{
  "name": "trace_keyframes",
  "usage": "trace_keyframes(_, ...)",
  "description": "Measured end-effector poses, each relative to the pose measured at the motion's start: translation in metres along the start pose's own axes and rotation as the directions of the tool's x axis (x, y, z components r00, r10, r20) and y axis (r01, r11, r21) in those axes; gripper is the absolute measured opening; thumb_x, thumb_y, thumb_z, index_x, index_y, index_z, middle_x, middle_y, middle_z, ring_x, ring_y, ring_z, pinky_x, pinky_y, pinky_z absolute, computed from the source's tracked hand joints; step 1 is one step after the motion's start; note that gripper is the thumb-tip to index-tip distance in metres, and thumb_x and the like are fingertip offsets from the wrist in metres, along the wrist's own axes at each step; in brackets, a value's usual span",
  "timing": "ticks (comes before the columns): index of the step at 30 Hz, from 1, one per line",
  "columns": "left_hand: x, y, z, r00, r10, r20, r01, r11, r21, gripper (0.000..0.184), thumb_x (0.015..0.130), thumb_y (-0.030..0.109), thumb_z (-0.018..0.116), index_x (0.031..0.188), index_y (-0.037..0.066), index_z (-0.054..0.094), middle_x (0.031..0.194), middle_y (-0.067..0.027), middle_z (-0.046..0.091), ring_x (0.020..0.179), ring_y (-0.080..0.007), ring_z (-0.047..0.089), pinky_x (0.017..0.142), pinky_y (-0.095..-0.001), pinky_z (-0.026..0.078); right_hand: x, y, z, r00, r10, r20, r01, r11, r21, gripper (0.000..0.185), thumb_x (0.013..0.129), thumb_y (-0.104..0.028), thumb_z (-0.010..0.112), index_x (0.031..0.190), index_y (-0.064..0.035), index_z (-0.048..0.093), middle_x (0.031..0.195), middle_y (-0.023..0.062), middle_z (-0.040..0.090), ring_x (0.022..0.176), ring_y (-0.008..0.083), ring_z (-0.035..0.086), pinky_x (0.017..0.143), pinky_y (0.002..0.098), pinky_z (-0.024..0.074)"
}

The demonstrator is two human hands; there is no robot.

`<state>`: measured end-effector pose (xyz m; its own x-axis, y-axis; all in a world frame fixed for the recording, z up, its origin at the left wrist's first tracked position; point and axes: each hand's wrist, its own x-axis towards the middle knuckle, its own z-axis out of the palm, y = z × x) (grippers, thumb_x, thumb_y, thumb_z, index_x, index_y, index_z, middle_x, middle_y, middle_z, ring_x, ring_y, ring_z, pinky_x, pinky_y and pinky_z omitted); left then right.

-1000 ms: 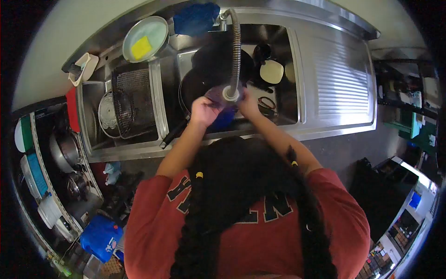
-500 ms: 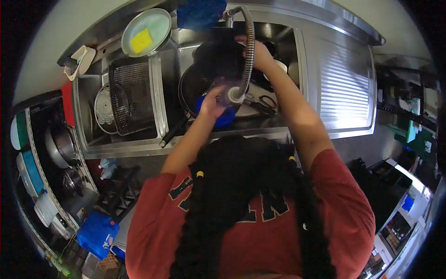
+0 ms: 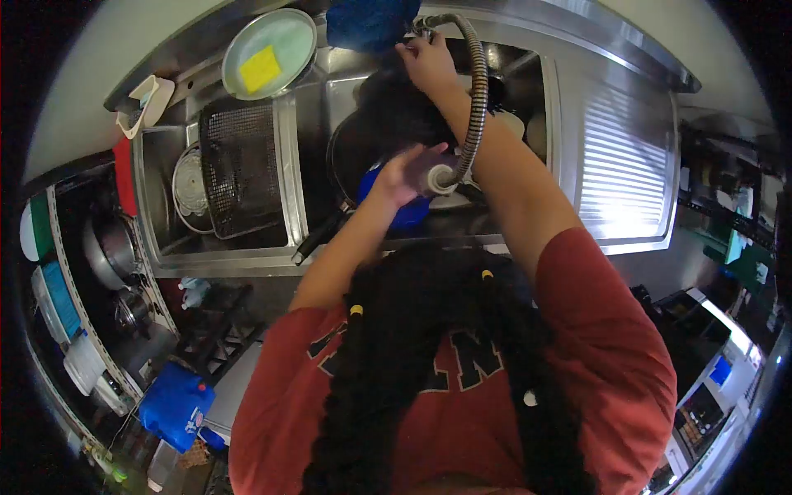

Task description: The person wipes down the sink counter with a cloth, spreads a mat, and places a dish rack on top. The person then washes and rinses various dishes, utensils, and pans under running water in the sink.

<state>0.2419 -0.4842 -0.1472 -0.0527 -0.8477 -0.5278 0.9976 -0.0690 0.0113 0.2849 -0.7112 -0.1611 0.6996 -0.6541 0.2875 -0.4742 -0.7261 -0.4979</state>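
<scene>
My left hand (image 3: 402,177) is beside the pale nozzle of the metal hose (image 3: 477,91), over the right sink basin. Its fingers are partly spread, and a dim, see-through item lies between hand and nozzle, too unclear to name. A blue round object (image 3: 410,216) shows below that hand. My right hand (image 3: 429,64) reaches to the tap fitting at the sink's back edge, fingers bent; what they hold is hidden. Dark pans (image 3: 379,124) fill the basin, and a black handle (image 3: 320,238) sticks out over its left edge.
A bowl with a yellow sponge (image 3: 261,69) sits at the back left. Left of the pans are a black mesh basket (image 3: 239,157) and a metal lid (image 3: 192,186). A blue cloth (image 3: 371,23) is behind the sink, with a ridged steel drainboard (image 3: 623,157) at right.
My right hand has moved from beside the nozzle up to the tap fitting. My left hand and the nozzle have shifted slightly right in view, and the hose bows further right.
</scene>
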Motion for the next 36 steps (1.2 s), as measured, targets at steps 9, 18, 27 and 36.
trace_keyframes(9,-0.008,-0.016,-0.042,0.935,0.335,-0.116,-0.250,0.855,0.455,0.019,0.089,0.017,0.070,0.105,0.008,0.066,0.105,-0.0075,0.070,0.098,-0.0219,0.066,0.086,-0.0350,0.053,-0.018,-0.018,-0.012,0.925,0.293,-0.241,-0.151,0.868,0.473,0.027,0.100,-0.026,0.055,0.110,-0.0012,0.051,0.088,0.0255,0.067,0.084,0.0462,0.065,0.076,0.0512,0.0498)
trace_keyframes(18,-0.019,-0.040,-0.016,0.854,0.494,-0.163,-0.315,0.741,0.592,0.031,0.090,0.018,0.073,0.115,0.002,0.066,0.100,-0.0059,0.070,0.090,-0.0134,0.064,0.082,-0.0295,0.051,-0.022,-0.010,-0.024,0.923,0.379,0.072,-0.367,0.806,0.464,0.044,0.102,-0.036,0.047,0.124,0.0014,0.045,0.110,0.0293,0.065,0.106,0.0460,0.063,0.089,0.0476,0.0520)
trace_keyframes(27,0.008,-0.114,0.014,0.700,0.687,0.194,-0.377,0.126,0.918,0.031,0.077,0.004,0.083,0.094,0.005,0.058,0.119,-0.0107,0.066,0.115,-0.0220,0.059,0.101,-0.0359,0.044,-0.178,0.082,-0.084,0.741,0.372,0.559,-0.667,0.306,0.680,0.067,0.099,-0.042,0.058,0.150,-0.0037,0.036,0.136,0.0190,0.056,0.132,0.0293,0.050,0.108,0.0395,0.0390)
trace_keyframes(36,0.031,-0.169,0.091,0.604,0.637,0.479,-0.466,-0.204,0.861,0.012,0.082,0.000,0.075,0.093,0.004,0.072,0.106,-0.0101,0.070,0.108,-0.0225,0.064,0.097,-0.0336,0.047,-0.225,0.066,-0.185,0.449,-0.124,0.885,-0.536,-0.830,0.155,0.076,0.090,-0.075,0.047,0.122,-0.0069,0.056,0.125,0.0246,0.061,0.123,0.0365,0.057,0.109,0.0569,0.0395)
